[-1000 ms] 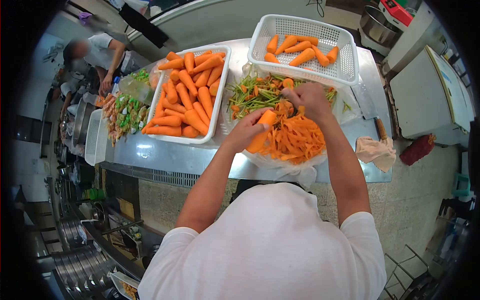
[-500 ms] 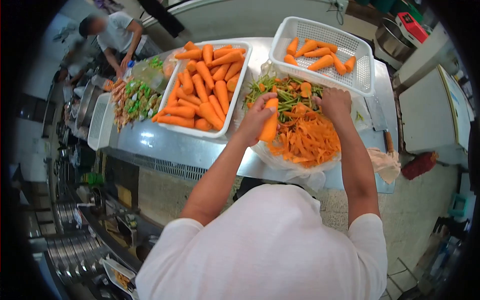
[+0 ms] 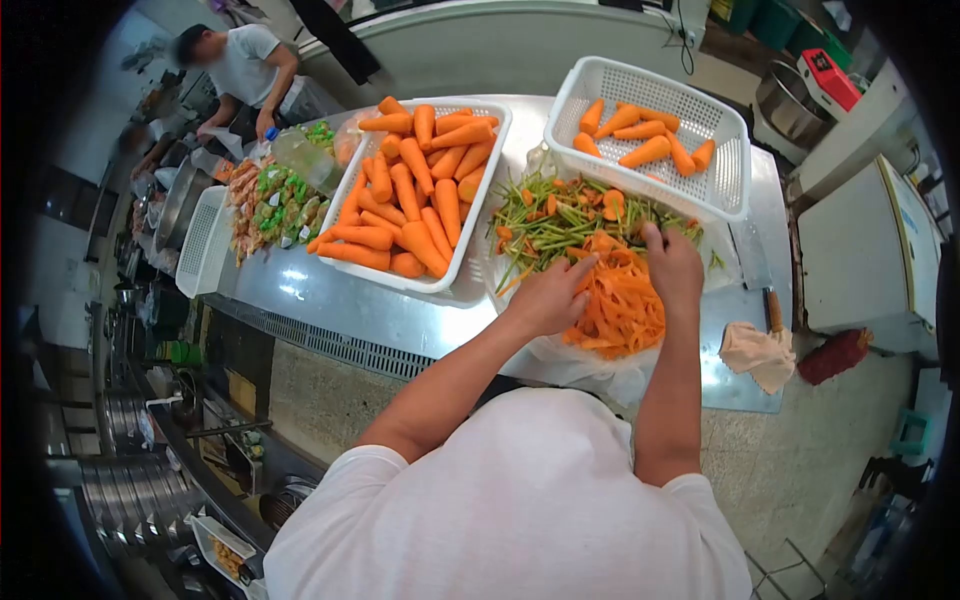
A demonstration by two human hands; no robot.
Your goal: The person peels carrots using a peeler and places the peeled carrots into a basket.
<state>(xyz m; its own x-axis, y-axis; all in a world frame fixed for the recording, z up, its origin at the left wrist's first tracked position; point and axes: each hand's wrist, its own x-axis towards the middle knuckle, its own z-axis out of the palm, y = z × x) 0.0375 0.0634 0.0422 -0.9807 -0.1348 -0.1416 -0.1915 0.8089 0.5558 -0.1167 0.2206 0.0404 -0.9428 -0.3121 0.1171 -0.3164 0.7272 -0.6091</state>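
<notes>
My left hand (image 3: 552, 298) lies at the left side of a heap of orange carrot peelings (image 3: 622, 318), its index finger stretched over them and apart from the others. No whole carrot can be made out in it. At the heap's upper right, my right hand (image 3: 675, 262) has its fingers curled down; whatever they hold, if anything, is hidden. Green stems with carrot tops (image 3: 560, 215) lie just beyond both hands. Stems and peelings rest on clear plastic (image 3: 590, 372) on the metal table (image 3: 380, 310).
A white basket (image 3: 462, 268) full of carrots (image 3: 410, 170) stands left. Another white basket (image 3: 735, 190) at the back holds several carrots. A cleaver (image 3: 750, 255) and a cloth (image 3: 757, 355) lie right. A plastic bottle (image 3: 303, 160) and green-wrapped items (image 3: 285, 205) lie left, near another person (image 3: 250, 65).
My left hand has come down and right, and the carrot it held no longer shows. My right hand has moved lower. The peelings are bunched closer together and nearer to me.
</notes>
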